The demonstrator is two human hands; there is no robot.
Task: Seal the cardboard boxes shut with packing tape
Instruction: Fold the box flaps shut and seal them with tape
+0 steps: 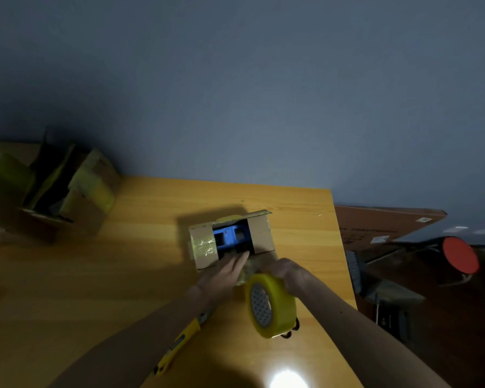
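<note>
At the table's (123, 275) far left corner stands an open cardboard box (67, 191) patched with yellowish tape. A yellow utility knife (179, 343) lies near the front edge, partly under the left forearm. The left hand (224, 271) lies flat, fingers extended, on a small cardboard box (230, 238) toward the right edge, flaps open over something blue. The right hand (287, 271) grips a yellow packing tape roll (269, 305) just in front of it.

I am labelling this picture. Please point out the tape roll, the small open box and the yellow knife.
tape roll (273, 305): head view, outer yellow band.
small open box (261, 233): head view, right flap.
yellow knife (189, 330): head view, handle.
</note>
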